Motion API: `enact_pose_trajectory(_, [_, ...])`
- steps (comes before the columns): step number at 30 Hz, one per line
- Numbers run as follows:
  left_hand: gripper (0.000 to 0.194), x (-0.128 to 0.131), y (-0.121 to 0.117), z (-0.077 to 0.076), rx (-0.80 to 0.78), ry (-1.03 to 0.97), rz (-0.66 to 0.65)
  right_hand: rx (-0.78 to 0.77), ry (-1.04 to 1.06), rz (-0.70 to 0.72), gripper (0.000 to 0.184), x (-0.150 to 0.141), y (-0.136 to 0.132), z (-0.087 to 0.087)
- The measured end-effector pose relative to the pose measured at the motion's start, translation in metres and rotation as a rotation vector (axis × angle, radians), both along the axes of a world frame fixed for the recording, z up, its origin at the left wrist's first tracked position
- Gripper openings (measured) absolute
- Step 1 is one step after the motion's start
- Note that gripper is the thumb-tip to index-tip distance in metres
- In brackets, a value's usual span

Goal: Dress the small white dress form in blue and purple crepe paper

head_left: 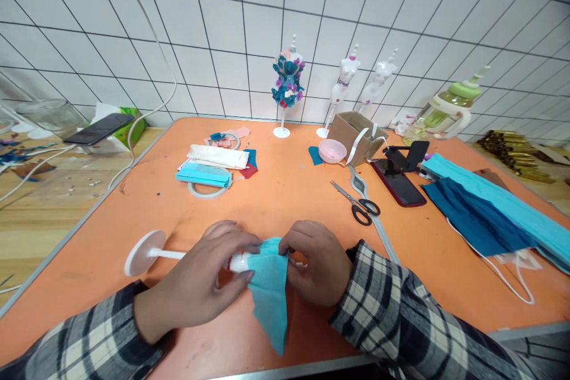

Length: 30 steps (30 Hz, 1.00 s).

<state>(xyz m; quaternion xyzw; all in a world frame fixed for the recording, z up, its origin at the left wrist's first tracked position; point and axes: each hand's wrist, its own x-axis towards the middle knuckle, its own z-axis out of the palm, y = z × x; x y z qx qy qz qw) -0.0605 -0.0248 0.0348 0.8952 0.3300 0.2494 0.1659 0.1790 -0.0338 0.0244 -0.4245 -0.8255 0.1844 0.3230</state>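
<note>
A small white mannequin [240,261] on a stand lies sideways above the orange table, its round base [145,253] pointing left. Light-blue fabric [271,303] is wrapped about its body, and a loose pointed flap hangs down toward me. My left hand [205,276] grips the mannequin, thumb and fingertips at the fabric's left edge. At the other end, my right hand [314,261] is closed with its fingers pinching the fabric's upper right edge. The mannequin's upper end is mostly hidden by the fabric and my right hand.
Scissors [356,202] lie beyond my right hand, beside a phone [398,183] and dark-blue fabric [478,214]. Folded cloths [218,157] sit at the back left. A decorated mannequin [288,83], a pink bowl [332,151], a cardboard box [354,130] and a bottle [440,110] stand along the back.
</note>
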Motion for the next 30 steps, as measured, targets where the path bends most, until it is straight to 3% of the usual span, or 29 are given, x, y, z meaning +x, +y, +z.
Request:
enact_pose_trajectory(9, [0.037, -0.012, -0.017, -0.011, 0.020, 0.017, -0.109, 0.090, -0.089, 0.042, 0.017, -0.003, -0.025, 0.003])
enact_pose_trajectory(21, [0.037, -0.014, -0.014, -0.010, -0.090, 0.017, -0.195, 0.115, -0.107, -0.053, 0.015, -0.008, -0.030, 0.005])
enact_pose_trajectory(25, [0.043, -0.014, -0.011, -0.006, -0.065, 0.092, -0.224, 0.128, -0.140, -0.033, 0.015, -0.008, -0.029, 0.006])
enact_pose_trajectory(30, [0.044, -0.014, -0.012, 0.001, -0.130, 0.045, -0.240, 0.106, -0.171, 0.018, 0.011, -0.006, -0.029, 0.006])
